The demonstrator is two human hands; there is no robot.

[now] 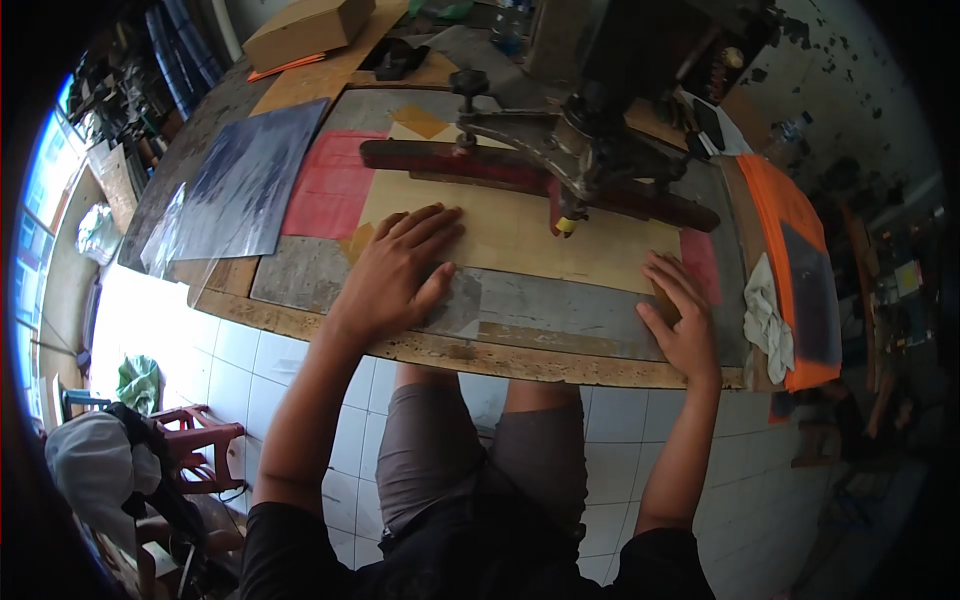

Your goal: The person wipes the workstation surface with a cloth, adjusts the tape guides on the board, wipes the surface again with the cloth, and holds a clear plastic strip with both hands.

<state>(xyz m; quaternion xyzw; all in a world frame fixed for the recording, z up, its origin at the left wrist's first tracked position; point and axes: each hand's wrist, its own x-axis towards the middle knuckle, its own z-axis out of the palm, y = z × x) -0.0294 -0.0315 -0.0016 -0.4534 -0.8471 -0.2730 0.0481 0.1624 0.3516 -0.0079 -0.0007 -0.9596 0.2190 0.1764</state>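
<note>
My left hand lies flat at the left end of a pale yellow sheet, fingers stretched out and thumb apart. At the sheet's right end rests my right hand, its fingers extended and thumb spread; nothing is gripped in either. Over the sheet stands a machine head with a long dark red bar. A small yellow-banded tip points down from it; whether it touches the sheet I cannot tell. Red material shows left of the sheet, and tan tape pieces lie at its edges.
A plastic-covered dark sheet lies on the table's left. At the right are an orange stack and a white cloth. A cardboard box sits at the back left. A red stool stands on the tiled floor.
</note>
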